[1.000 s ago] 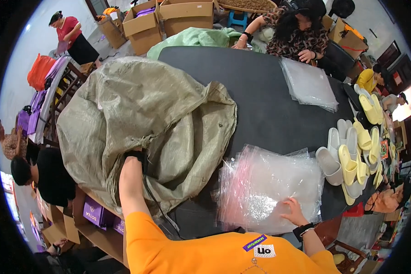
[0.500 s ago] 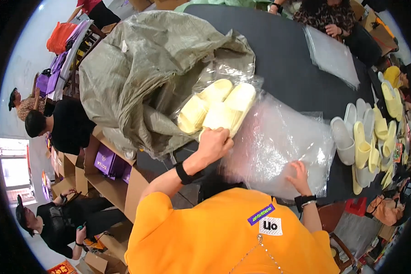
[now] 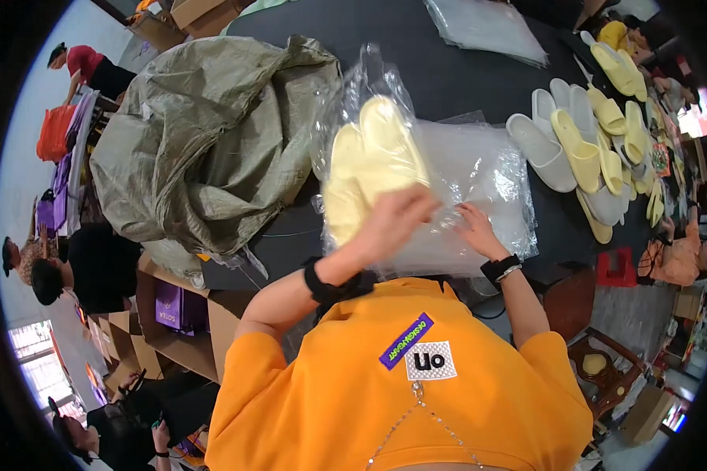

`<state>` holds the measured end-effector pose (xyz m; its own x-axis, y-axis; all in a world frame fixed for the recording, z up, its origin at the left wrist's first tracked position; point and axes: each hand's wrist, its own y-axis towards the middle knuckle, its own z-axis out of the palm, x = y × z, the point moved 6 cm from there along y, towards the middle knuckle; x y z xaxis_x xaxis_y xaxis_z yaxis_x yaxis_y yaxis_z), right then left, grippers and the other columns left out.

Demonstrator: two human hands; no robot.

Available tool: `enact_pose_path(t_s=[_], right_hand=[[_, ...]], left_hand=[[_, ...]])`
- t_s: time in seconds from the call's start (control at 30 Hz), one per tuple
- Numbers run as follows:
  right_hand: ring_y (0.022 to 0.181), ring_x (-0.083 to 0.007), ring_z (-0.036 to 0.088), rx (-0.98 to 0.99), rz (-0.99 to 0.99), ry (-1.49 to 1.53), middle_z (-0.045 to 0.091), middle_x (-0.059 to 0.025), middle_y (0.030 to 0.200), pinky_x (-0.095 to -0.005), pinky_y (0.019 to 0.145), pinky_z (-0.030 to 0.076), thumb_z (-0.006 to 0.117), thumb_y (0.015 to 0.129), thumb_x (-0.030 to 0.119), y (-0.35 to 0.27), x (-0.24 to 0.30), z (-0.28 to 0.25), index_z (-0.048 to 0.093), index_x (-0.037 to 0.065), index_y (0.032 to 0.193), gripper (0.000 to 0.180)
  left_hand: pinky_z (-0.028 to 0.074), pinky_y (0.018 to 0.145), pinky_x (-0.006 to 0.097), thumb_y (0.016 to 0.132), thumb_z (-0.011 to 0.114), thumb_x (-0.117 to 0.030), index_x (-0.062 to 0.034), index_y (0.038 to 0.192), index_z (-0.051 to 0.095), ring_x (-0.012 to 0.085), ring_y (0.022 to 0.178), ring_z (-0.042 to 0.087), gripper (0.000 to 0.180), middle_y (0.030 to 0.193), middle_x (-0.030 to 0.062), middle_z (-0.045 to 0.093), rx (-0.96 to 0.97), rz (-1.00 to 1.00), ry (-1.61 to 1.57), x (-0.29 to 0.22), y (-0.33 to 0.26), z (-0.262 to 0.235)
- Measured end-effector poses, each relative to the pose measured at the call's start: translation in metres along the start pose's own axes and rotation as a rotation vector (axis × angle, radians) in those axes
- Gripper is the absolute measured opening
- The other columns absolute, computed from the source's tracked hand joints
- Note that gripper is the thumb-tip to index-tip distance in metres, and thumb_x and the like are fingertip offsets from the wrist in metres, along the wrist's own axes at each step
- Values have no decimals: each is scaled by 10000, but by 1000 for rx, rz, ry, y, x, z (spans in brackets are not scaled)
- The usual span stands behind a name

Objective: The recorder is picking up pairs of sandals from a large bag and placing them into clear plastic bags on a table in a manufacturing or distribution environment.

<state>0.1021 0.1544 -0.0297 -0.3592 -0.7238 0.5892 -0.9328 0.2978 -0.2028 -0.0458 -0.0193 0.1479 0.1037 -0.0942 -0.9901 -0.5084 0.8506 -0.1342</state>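
Note:
A pair of pale yellow slippers [image 3: 379, 149] lies on the dark table, soles and straps overlapping, with a crinkled clear plastic bag [image 3: 369, 72] spread around it. Whether the bag encloses the slippers fully I cannot tell. My left hand [image 3: 393, 224], slightly blurred, hovers over their near right end, fingers bent loosely and pointing right, apart from one another. To its right, my right hand [image 3: 481, 234] rests with fingers spread at the crumpled plastic on a stack of clear bags [image 3: 475, 169].
A grey-green woven sack [image 3: 196, 141] slumps on the left. More yellow and grey slippers [image 3: 577, 145] are heaped at the right, and another stack of clear bags [image 3: 487, 30] lies at the far side. An open cardboard box [image 3: 182, 341] stands below left; several people are around.
The yellow slippers have come away from the sack's mouth onto the table beside the bag stack. My left hand has let go of them and moved right; my right hand has come closer to it.

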Motion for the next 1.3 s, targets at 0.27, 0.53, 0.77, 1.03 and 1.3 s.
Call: enact_pose_path(t_s=[0.27, 0.53, 0.77, 1.03, 1.3], right_hand=[[865, -155, 568, -300, 278, 620, 591, -102, 1014, -259, 817, 425, 489, 878, 192, -12, -33, -23, 547, 11, 1099, 291], [685, -122, 550, -53, 456, 681, 568, -65, 854, -257, 615, 468, 554, 838, 208, -22, 19, -29, 373, 70, 1263, 483], [783, -106, 550, -42, 238, 1023, 549, -36, 842, -250, 668, 452, 549, 827, 139, -3, 9, -39, 291, 127, 1306, 544], [1111, -214, 389, -396, 483, 1683, 374, -81, 1241, -390, 878, 355, 578, 838, 298, -1, -46, -41, 170, 172, 1370, 682], [795, -140, 539, -20, 603, 1241, 507, -45, 985, -289, 679, 463, 573, 820, 109, -16, 1, -2, 138, 112, 1375, 704]], left_hand=[[391, 853, 336, 778, 532, -27, -59, 1090, 534, 266, 1009, 490, 313, 1118, 138, 531, -402, 318, 463, 45, 35, -41], [243, 949, 532, 818, 529, -340, -124, 1318, 310, 399, 1181, 345, 587, 1326, 188, 348, -741, 234, 1136, 65, 95, -147], [113, 977, 608, 810, 415, -571, -171, 1378, 200, 410, 1251, 253, 727, 1345, 168, 345, -484, -278, 1121, 91, 117, -165], [202, 916, 510, 794, 495, -502, -143, 1095, 584, 287, 1038, 491, 477, 921, 66, 629, -289, -235, 1048, 95, 111, -158], [401, 642, 306, 764, 623, -150, -60, 988, 582, 163, 638, 540, 245, 685, 31, 566, -337, 32, 940, 52, 72, -151]])
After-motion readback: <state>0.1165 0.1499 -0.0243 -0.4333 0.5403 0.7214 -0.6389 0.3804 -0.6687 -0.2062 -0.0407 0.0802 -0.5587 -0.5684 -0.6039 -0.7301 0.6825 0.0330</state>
